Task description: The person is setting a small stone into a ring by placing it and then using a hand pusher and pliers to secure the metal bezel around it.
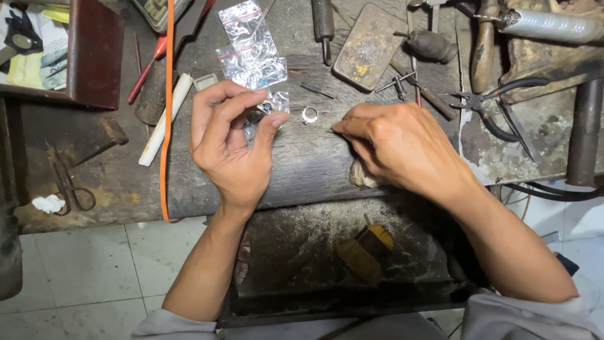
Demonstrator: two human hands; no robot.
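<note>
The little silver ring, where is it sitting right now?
In the head view the silver ring lies on the dark workbench near the middle, between the left hand and the right hand.

Worn wooden workbench (314,170) above pale tiled floor (94,277).

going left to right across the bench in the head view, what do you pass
small scissors → white stick → left hand pinching a small clear bag → silver ring → right hand → black-handled pliers → dark pipe
</note>
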